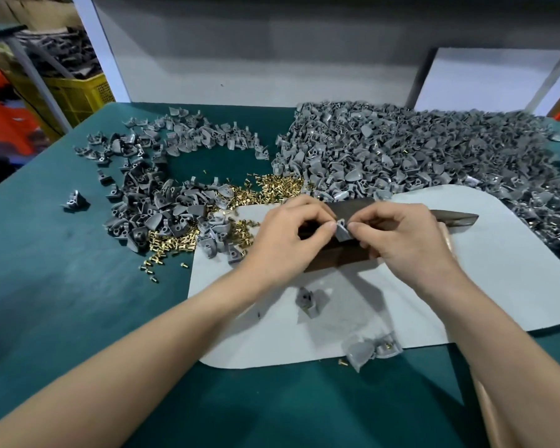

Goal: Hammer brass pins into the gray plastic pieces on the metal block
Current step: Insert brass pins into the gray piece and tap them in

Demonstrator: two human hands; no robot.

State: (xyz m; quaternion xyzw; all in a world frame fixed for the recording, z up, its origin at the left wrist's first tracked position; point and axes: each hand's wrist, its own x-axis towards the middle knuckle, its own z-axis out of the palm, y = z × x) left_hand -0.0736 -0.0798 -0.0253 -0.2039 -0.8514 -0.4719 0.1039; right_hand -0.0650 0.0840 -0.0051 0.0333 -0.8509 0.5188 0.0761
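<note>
A dark metal block [333, 255] lies on a white mat [498, 273]. Just above it my left hand [285, 236] and my right hand [404, 242] both pinch one small gray plastic piece [341, 230] between thumb and fingertips. Whether a pin sits in the piece cannot be seen. A hammer lies under my right hand: its dark head [458, 218] pokes out to the right and its wooden handle [493, 412] runs down along my right forearm. Loose brass pins [272, 186] are heaped behind and to the left of the block.
A huge heap of gray pieces [417, 150] fills the back right of the green table, and a smaller heap [162, 202] lies at the left. One gray piece [308, 301] sits on the mat in front of the block. A few pieces [372, 348] lie at the mat's front edge.
</note>
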